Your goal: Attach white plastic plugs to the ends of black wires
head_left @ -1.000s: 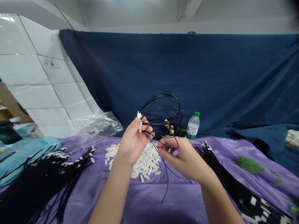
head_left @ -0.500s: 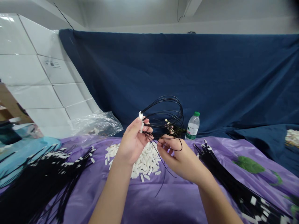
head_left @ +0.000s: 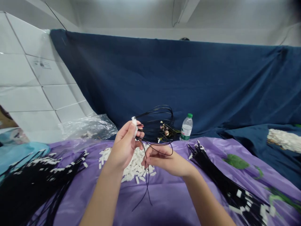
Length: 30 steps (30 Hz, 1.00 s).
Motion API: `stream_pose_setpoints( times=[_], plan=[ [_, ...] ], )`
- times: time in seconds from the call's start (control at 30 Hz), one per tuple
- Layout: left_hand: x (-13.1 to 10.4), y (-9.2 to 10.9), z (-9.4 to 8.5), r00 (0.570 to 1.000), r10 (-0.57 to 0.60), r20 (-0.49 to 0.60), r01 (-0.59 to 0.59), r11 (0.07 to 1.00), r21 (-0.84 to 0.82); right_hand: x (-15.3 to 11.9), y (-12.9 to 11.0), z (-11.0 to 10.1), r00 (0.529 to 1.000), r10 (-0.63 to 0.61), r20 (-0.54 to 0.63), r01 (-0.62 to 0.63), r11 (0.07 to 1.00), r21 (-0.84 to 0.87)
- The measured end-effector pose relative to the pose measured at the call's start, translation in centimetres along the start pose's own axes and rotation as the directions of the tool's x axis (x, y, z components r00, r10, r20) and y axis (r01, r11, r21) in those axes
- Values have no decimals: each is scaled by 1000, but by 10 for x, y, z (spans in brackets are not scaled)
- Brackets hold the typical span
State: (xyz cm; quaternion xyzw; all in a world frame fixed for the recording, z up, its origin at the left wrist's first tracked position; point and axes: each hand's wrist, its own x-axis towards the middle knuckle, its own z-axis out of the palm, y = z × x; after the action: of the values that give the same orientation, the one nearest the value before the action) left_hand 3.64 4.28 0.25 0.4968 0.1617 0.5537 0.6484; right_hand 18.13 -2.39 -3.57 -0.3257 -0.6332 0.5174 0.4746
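My left hand is closed on a white plastic connector, pinched between thumb and fingers. From the connector, thin black wires bow out to the right in wide loops. Just below and to the right, my right hand is closed, its fingertips together on some of these wires. Two loose wire ends hang down from its fingertips. Under both hands lies a pile of small white connectors, partly hidden by them.
Black wire bundles with white ends lie at the left and right on the purple tablecloth. A green-capped bottle stands behind, beside a tangle of coloured wires. Clear plastic wrap, white boxes and a blue curtain are beyond.
My right hand has moved left, closer to my left hand, and its fingertips have closed on the wires. The hanging ends now drop nearly straight down. The whole view has shifted slightly.
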Motion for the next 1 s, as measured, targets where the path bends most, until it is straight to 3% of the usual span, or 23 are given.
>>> stream_pose_setpoints(
  times=[0.1, 0.2, 0.3, 0.47, 0.6, 0.73, 0.87, 1.0],
  plan=[
    [-12, -6, 2, 998, -47, -31, 46, 998, -39, -13, 7, 2, 999, 20, -43, -22, 998, -51],
    [-25, -19, -4, 987, -127, -96, 115, 986, -125, -29, 21, 0, 988, -6, -157, -34, 968, -248],
    [-39, -38, -19, 949, -272, -161, 240, 952, -192, -41, 42, 0, 966, -89, -244, -37, 883, -469],
    [-65, -76, -52, 895, -383, -228, 311, 904, -294, -49, 79, 11, 963, -160, -218, -19, 764, -645],
    [-85, -100, -71, 844, -456, -283, 361, 873, -329, -57, 97, 19, 972, -149, -182, -7, 756, -655],
    [-93, -110, -75, 855, -467, -223, 389, 865, -318, -70, 104, 14, 982, -80, -171, -49, 766, -641],
    [-93, -110, -75, 856, -472, -210, 397, 861, -317, -80, 98, 0, 973, 143, -179, -209, 874, -438],
    [-93, -108, -78, 844, -493, -211, 414, 849, -328, -91, 86, -13, 960, 249, -132, -276, 921, -273]
  ],
)
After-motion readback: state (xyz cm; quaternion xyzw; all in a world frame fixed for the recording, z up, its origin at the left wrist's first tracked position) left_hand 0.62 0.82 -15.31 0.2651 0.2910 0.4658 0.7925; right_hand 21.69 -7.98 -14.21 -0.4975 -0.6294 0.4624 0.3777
